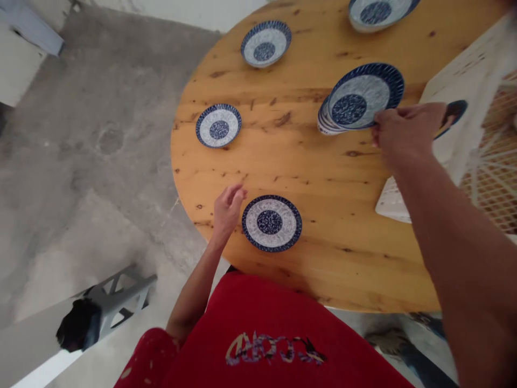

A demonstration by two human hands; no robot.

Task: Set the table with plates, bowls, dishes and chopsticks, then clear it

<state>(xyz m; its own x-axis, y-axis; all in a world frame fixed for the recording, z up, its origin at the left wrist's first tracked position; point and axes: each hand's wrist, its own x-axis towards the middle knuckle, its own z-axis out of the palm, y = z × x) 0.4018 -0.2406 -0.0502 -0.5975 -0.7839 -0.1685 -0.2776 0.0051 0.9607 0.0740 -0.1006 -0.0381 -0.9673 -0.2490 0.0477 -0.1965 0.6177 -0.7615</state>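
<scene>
At the right of the head view, my right hand [407, 126] pinches the near rim of a blue-and-white plate [365, 97]. This plate is tilted, and below its left edge show the stacked rims of more blue-and-white dishware [327, 121]. My left hand [229, 209] hovers by the table's near left edge, fingers loosely curled and holding nothing. Just right of it lies a flat plate [272, 223] with a dark blue rim and centre, apart from the fingers.
Matching plates stand along the round wooden table [283, 156]: one at the left [218, 126], one farther back [266, 44], one at the top [379, 13]. A white plastic crate [452, 75] sits at the right. A grey stool [125, 296] stands on the floor.
</scene>
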